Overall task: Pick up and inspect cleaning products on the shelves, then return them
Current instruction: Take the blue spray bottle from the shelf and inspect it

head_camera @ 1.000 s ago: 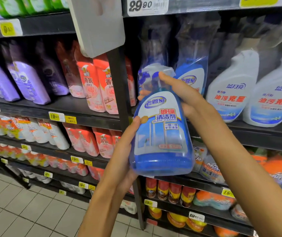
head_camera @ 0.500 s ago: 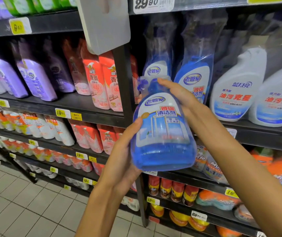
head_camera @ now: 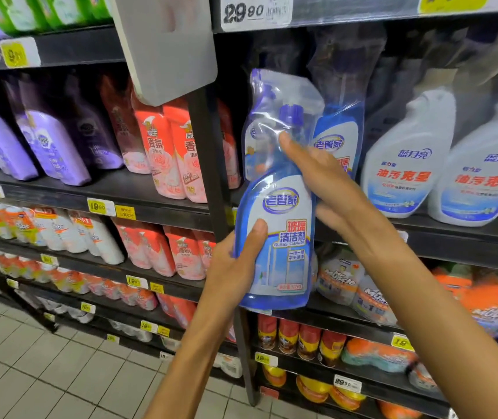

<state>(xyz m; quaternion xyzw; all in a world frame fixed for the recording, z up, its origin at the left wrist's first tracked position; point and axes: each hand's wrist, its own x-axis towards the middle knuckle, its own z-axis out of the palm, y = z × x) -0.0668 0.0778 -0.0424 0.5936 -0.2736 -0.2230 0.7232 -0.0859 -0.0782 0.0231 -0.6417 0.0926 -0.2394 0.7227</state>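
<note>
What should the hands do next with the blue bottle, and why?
Probably ease the blue glass cleaner bottle back toward the shelf. The left hand grips its lower side, the right hand its neck, and it is upright in front of matching packs.

This is a shop aisle. Dark metal shelves (head_camera: 157, 204) carry rows of identical white spray bottles (head_camera: 405, 164) and purple refill pouches (head_camera: 51, 146). Yellow and white price tags (head_camera: 101, 206) line the shelf edges above a pale tiled floor (head_camera: 30, 373).

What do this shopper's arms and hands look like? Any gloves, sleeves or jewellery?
Both arms are bare as far as the view reaches, with no sleeves showing. The left hand and right hand wear no gloves, and no rings, watch or bracelets are visible.
</note>
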